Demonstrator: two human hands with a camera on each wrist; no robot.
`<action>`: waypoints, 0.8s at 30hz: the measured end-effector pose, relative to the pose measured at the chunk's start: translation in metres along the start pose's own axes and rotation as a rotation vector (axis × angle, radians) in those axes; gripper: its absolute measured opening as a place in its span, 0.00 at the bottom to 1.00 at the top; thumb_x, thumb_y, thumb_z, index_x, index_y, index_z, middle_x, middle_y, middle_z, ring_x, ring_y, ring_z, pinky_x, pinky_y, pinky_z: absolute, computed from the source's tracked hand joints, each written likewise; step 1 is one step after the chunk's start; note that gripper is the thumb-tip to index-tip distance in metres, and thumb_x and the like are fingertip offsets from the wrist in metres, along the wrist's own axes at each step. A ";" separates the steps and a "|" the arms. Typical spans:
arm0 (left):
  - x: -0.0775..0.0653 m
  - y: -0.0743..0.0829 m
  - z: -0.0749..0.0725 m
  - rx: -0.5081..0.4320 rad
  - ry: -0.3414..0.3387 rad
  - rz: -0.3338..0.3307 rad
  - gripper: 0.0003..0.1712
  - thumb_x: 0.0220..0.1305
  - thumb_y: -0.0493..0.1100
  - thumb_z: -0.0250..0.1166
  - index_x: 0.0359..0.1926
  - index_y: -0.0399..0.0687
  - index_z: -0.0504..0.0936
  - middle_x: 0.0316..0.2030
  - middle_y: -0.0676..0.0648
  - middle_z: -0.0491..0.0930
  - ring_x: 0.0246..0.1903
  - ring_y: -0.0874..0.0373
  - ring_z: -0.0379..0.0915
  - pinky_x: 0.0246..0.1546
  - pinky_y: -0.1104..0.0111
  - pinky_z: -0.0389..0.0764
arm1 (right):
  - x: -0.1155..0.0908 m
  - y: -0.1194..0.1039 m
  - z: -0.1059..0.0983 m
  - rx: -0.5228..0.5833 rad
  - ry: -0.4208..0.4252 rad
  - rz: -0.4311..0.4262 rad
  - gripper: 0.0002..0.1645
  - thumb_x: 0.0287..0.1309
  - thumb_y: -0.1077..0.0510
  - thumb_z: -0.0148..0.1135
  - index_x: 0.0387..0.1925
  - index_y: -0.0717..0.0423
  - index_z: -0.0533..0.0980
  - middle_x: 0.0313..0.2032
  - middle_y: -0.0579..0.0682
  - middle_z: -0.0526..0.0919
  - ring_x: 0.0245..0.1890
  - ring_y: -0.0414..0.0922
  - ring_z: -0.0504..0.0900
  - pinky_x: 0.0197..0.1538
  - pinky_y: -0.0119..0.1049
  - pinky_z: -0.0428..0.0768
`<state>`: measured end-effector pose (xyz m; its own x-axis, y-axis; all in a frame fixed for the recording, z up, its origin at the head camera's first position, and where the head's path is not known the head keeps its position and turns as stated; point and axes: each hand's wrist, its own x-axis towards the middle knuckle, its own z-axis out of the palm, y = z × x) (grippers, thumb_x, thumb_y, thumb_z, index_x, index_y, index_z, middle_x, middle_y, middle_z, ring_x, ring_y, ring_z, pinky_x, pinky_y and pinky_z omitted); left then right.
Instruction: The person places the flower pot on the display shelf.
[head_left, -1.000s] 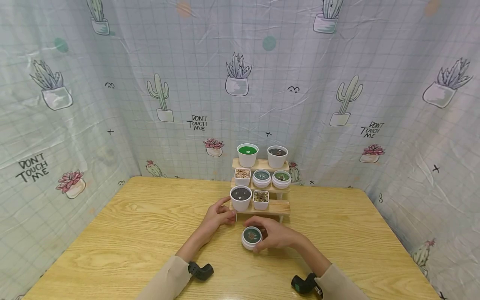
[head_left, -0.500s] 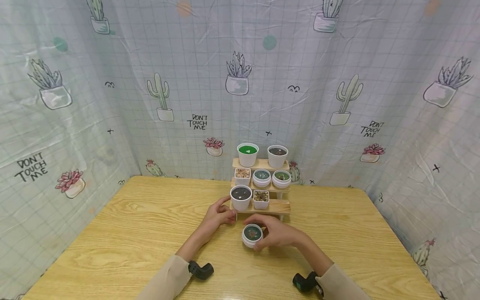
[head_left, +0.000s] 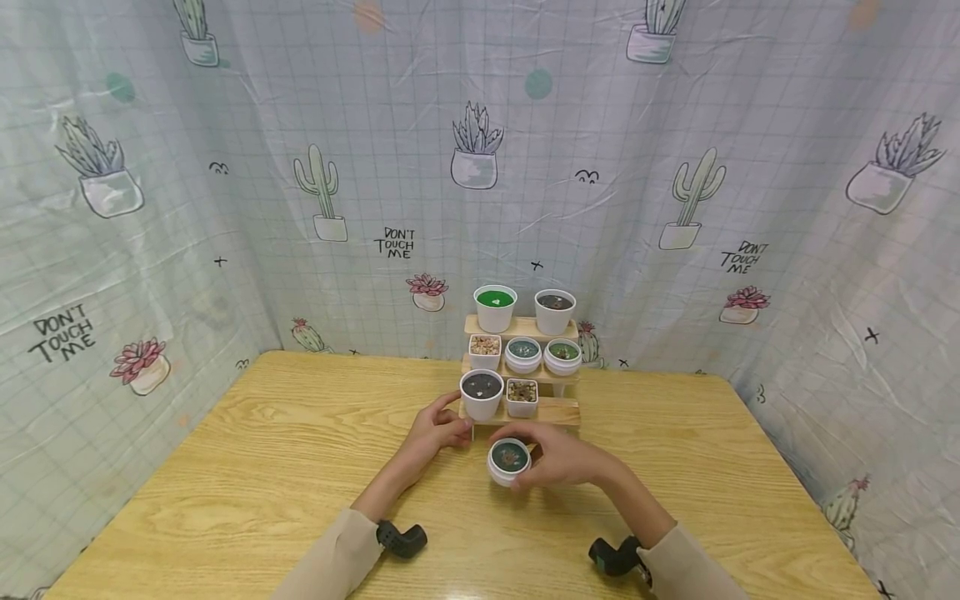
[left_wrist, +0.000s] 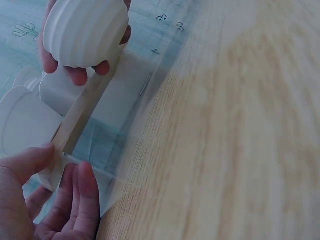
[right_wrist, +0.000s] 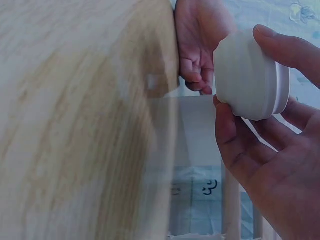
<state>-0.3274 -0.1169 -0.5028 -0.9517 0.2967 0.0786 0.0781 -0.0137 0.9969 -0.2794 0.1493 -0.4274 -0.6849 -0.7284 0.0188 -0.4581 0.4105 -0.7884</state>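
Observation:
My right hand (head_left: pixel 562 457) holds a small round white pot (head_left: pixel 509 457) with a dark green filling, thumb and fingers around its sides. The pot is raised above the table in front of a three-tier wooden display stand (head_left: pixel 558 411). Its ribbed white underside shows in the left wrist view. At the stand's lower left end, my left hand (head_left: pixel 429 435) pinches the bottom board (left_wrist: pixel 75 125) between thumb and fingers. Beside that thumb, a large white pot (head_left: pixel 482 396) with dark filling stands on the bottom tier, next to a square pot (head_left: pixel 522 397) of pebbles.
On the middle tier stand a square pot (head_left: pixel 485 352) and two round pots, one blue-grey (head_left: pixel 522 355), one green (head_left: pixel 562 357). Up top are a green-filled pot (head_left: pixel 495 308) and a dark-filled pot (head_left: pixel 555 311). Behind the wooden table (head_left: pixel 300 433) hangs a cactus-print curtain (head_left: pixel 540 208).
My right hand has lifted the small round pot and moved it slightly forward and to the right, closer to the stand. The left hand has stayed in place.

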 end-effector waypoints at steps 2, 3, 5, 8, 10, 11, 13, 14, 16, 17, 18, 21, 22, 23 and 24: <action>0.000 0.000 0.000 -0.001 -0.003 0.000 0.41 0.69 0.39 0.67 0.78 0.41 0.60 0.36 0.46 0.84 0.36 0.59 0.84 0.41 0.68 0.88 | -0.001 -0.002 -0.002 0.002 0.001 0.002 0.40 0.51 0.54 0.78 0.66 0.55 0.75 0.58 0.46 0.82 0.53 0.42 0.79 0.56 0.37 0.79; 0.000 0.000 -0.001 -0.002 -0.005 0.000 0.41 0.69 0.39 0.67 0.78 0.41 0.60 0.36 0.47 0.84 0.36 0.59 0.84 0.41 0.68 0.88 | -0.002 -0.003 -0.003 0.003 0.003 0.003 0.40 0.51 0.53 0.78 0.66 0.54 0.75 0.58 0.46 0.82 0.53 0.42 0.79 0.56 0.37 0.79; 0.000 0.000 -0.001 -0.002 -0.010 0.000 0.41 0.69 0.39 0.67 0.78 0.40 0.59 0.36 0.48 0.84 0.37 0.59 0.84 0.41 0.68 0.88 | -0.002 -0.004 -0.004 0.005 0.004 0.000 0.40 0.51 0.53 0.78 0.66 0.54 0.75 0.59 0.47 0.81 0.53 0.42 0.78 0.55 0.36 0.80; 0.000 0.001 -0.001 -0.006 -0.012 -0.003 0.42 0.69 0.39 0.67 0.78 0.40 0.59 0.35 0.49 0.83 0.37 0.59 0.84 0.41 0.68 0.88 | -0.003 -0.003 -0.008 0.023 0.006 -0.002 0.39 0.52 0.53 0.78 0.66 0.51 0.75 0.60 0.48 0.81 0.54 0.44 0.78 0.56 0.38 0.80; -0.001 0.002 0.000 -0.010 -0.009 -0.005 0.41 0.69 0.38 0.67 0.78 0.40 0.59 0.35 0.49 0.83 0.36 0.59 0.84 0.41 0.68 0.88 | -0.004 -0.002 -0.011 0.038 0.006 0.000 0.38 0.53 0.53 0.77 0.66 0.50 0.74 0.61 0.49 0.80 0.55 0.45 0.78 0.58 0.40 0.80; -0.001 0.002 0.000 -0.012 -0.008 -0.007 0.41 0.69 0.38 0.67 0.78 0.40 0.59 0.35 0.50 0.83 0.36 0.59 0.84 0.41 0.68 0.88 | -0.005 -0.002 -0.013 0.053 0.009 0.003 0.38 0.53 0.53 0.77 0.66 0.50 0.74 0.61 0.49 0.80 0.55 0.46 0.78 0.59 0.42 0.79; -0.001 0.003 0.001 -0.016 -0.002 -0.009 0.41 0.69 0.38 0.67 0.78 0.40 0.59 0.34 0.50 0.83 0.36 0.59 0.84 0.40 0.68 0.88 | -0.008 -0.002 -0.016 0.078 0.016 -0.002 0.38 0.54 0.54 0.77 0.67 0.50 0.74 0.61 0.51 0.79 0.56 0.47 0.78 0.59 0.42 0.79; -0.002 0.004 0.001 -0.017 0.001 -0.011 0.42 0.69 0.38 0.67 0.78 0.40 0.60 0.34 0.50 0.83 0.35 0.59 0.84 0.40 0.68 0.88 | -0.009 -0.003 -0.018 0.085 0.021 -0.006 0.38 0.54 0.54 0.77 0.67 0.51 0.74 0.61 0.52 0.79 0.56 0.47 0.78 0.60 0.41 0.79; -0.002 0.004 0.001 -0.015 0.004 -0.013 0.42 0.68 0.38 0.68 0.78 0.40 0.59 0.34 0.50 0.83 0.35 0.59 0.84 0.40 0.68 0.88 | -0.012 -0.004 -0.022 0.086 0.036 -0.026 0.39 0.54 0.55 0.77 0.67 0.54 0.74 0.62 0.54 0.79 0.57 0.47 0.78 0.60 0.39 0.79; -0.002 0.004 0.001 -0.014 0.005 -0.013 0.42 0.68 0.38 0.68 0.78 0.40 0.59 0.34 0.50 0.83 0.35 0.59 0.84 0.40 0.68 0.88 | -0.013 -0.004 -0.024 0.084 0.043 -0.038 0.39 0.54 0.55 0.77 0.67 0.56 0.73 0.61 0.55 0.79 0.56 0.47 0.78 0.59 0.38 0.79; -0.002 0.004 0.001 -0.014 0.005 -0.013 0.42 0.68 0.38 0.68 0.78 0.40 0.59 0.34 0.50 0.83 0.35 0.59 0.84 0.40 0.68 0.88 | -0.014 -0.005 -0.026 0.077 0.050 -0.053 0.39 0.54 0.55 0.77 0.67 0.58 0.73 0.61 0.56 0.80 0.56 0.47 0.78 0.58 0.37 0.80; -0.002 0.004 0.001 -0.014 0.001 -0.013 0.42 0.68 0.37 0.67 0.78 0.40 0.59 0.34 0.50 0.83 0.36 0.58 0.84 0.40 0.67 0.88 | -0.016 -0.006 -0.031 0.047 0.074 -0.082 0.41 0.53 0.55 0.78 0.67 0.61 0.73 0.60 0.57 0.81 0.53 0.47 0.79 0.55 0.37 0.82; -0.002 0.004 0.001 -0.015 0.000 -0.013 0.42 0.69 0.37 0.67 0.78 0.40 0.59 0.34 0.50 0.83 0.36 0.58 0.84 0.40 0.67 0.88 | -0.017 -0.007 -0.032 0.041 0.078 -0.080 0.41 0.53 0.55 0.78 0.67 0.61 0.73 0.60 0.56 0.81 0.53 0.46 0.79 0.54 0.38 0.83; -0.002 0.004 0.001 -0.018 0.000 -0.012 0.42 0.69 0.37 0.67 0.78 0.40 0.59 0.34 0.49 0.83 0.36 0.58 0.84 0.40 0.67 0.88 | -0.018 -0.007 -0.034 0.039 0.081 -0.075 0.41 0.53 0.55 0.78 0.68 0.61 0.73 0.60 0.56 0.81 0.52 0.45 0.80 0.53 0.39 0.83; -0.002 0.004 0.001 -0.019 -0.001 -0.012 0.42 0.69 0.37 0.67 0.78 0.40 0.59 0.34 0.49 0.83 0.36 0.58 0.84 0.40 0.67 0.88 | -0.019 -0.007 -0.035 0.038 0.085 -0.066 0.41 0.53 0.55 0.78 0.68 0.60 0.73 0.60 0.55 0.82 0.52 0.45 0.80 0.53 0.40 0.83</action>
<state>-0.3251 -0.1167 -0.4987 -0.9522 0.2981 0.0672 0.0615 -0.0282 0.9977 -0.2833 0.1796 -0.4004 -0.7002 -0.7033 0.1225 -0.4835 0.3409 -0.8063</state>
